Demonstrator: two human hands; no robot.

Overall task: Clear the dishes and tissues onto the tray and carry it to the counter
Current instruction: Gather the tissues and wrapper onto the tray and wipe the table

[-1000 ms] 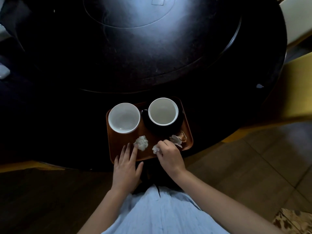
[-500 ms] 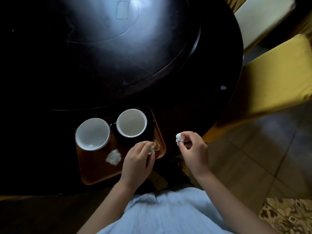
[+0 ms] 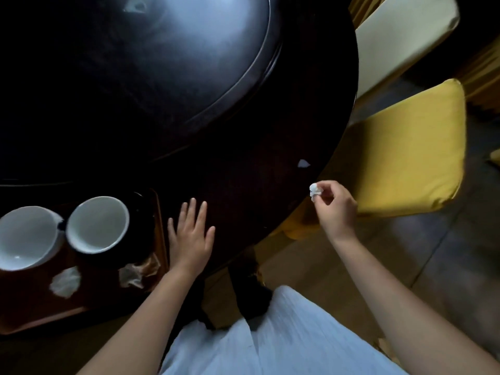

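The right hand (image 3: 335, 209) pinches a small tissue wad (image 3: 315, 191) at its fingertips, held off the table's (image 3: 243, 163) right edge, near a white scrap (image 3: 303, 164) on the tabletop. The left hand (image 3: 190, 234) lies flat, fingers spread, empty, just right of the tray (image 3: 40, 301). The tray holds two bowls, one at left (image 3: 27, 236) and one at right (image 3: 97, 224), and two crumpled tissues, one at left (image 3: 65, 281) and one at right (image 3: 135, 272).

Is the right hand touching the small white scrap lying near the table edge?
Apart. The head view shows the right hand, pinching a tissue wad, short of the white scrap, with dark table between them.
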